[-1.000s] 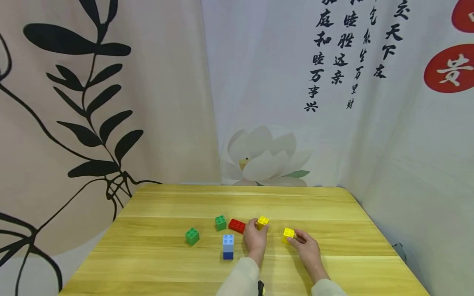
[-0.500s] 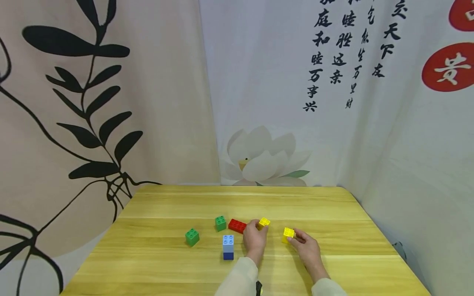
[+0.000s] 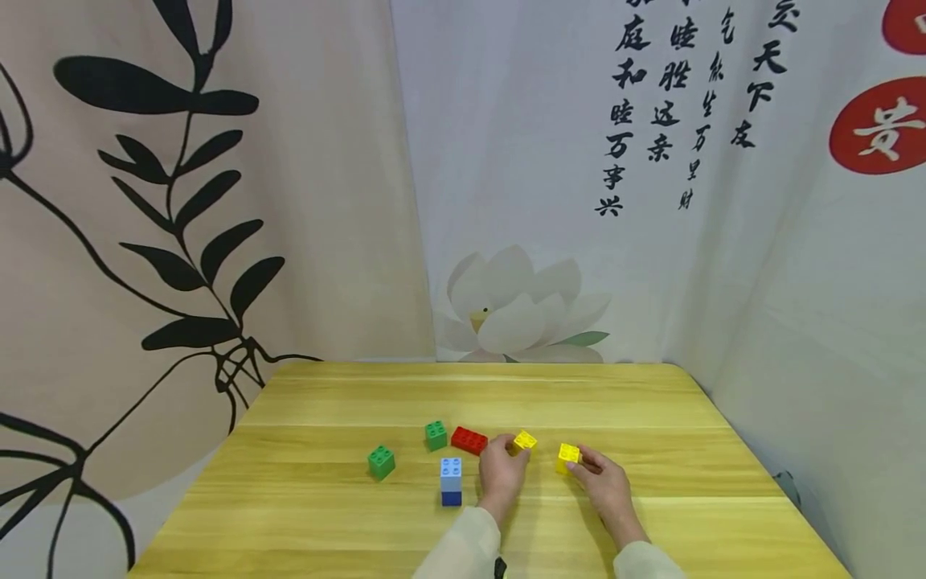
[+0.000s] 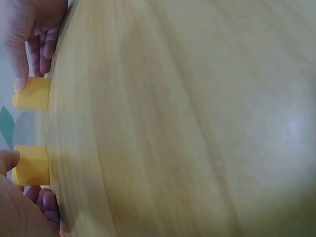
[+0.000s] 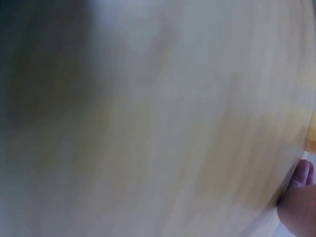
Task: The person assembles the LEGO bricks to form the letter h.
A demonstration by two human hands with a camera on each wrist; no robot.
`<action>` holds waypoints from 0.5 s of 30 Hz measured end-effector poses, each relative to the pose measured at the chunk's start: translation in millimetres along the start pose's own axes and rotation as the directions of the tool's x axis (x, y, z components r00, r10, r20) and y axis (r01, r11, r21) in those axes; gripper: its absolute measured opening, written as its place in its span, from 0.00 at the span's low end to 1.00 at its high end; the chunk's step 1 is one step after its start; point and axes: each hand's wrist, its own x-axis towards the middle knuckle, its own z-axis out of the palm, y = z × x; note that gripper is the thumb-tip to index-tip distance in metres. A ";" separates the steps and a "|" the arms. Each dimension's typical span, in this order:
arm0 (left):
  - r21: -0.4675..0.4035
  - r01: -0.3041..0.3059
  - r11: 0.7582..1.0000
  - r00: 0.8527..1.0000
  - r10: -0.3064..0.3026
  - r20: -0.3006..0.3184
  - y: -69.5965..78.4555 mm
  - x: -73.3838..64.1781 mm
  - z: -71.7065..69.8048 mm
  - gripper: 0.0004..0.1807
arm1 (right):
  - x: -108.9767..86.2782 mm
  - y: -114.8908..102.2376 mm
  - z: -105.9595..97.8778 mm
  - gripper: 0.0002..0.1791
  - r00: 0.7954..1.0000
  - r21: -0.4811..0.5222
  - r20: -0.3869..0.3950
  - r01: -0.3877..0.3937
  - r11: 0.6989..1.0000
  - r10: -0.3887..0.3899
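Observation:
My left hand (image 3: 501,476) pinches a small yellow toy building brick (image 3: 525,441) between thumb and fingers, its studs showing on top. To its right, my right hand (image 3: 608,489) pinches a second yellow brick (image 3: 567,458) from the right side. A short gap separates the two bricks, which the left wrist view also shows: one brick (image 4: 32,165) in the near hand, the other brick (image 4: 32,94) under the opposite thumb. The right wrist view is mostly blurred tabletop, with part of a yellow brick (image 5: 311,133) at its right edge.
A red brick (image 3: 469,440) lies just left of my left hand. Farther left are two green bricks, one behind (image 3: 436,435) and one nearer (image 3: 381,462). A light blue brick (image 3: 451,473) sits on or against a dark blue brick (image 3: 452,498) on the wooden table (image 3: 325,523).
The left hand's yellow brick has shifted slightly right and toward me, and turned a little. The right hand and the other bricks stay about where they were; the head view has shifted slightly.

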 end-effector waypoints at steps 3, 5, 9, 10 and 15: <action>-0.009 -0.007 1.000 1.000 0.007 0.027 0.9 -2.7 -2.0 0.13 | 0.0 0.3 -0.5 0.28 1.000 -0.002 -0.011 0.014 1.000 -0.014; -0.022 -0.007 1.000 0.999 0.008 0.046 1.3 -4.4 -3.2 0.13 | 0.4 0.6 -0.6 0.28 1.000 -0.002 -0.019 0.015 1.000 -0.015; -0.021 -0.019 1.000 0.997 0.020 0.080 1.9 -8.3 -6.2 0.13 | 0.5 0.3 -0.7 0.28 1.000 0.002 -0.012 0.018 1.000 -0.018; -0.020 -0.012 1.000 0.996 0.014 0.092 2.0 -9.3 -7.0 0.14 | 0.2 0.0 -0.8 0.28 1.000 0.005 -0.010 0.012 1.000 -0.012; -0.017 -0.009 1.000 0.988 0.012 0.155 2.5 -14.9 -12.4 0.14 | 0.1 -0.2 -1.1 0.29 1.000 -0.005 0.012 0.008 1.000 -0.008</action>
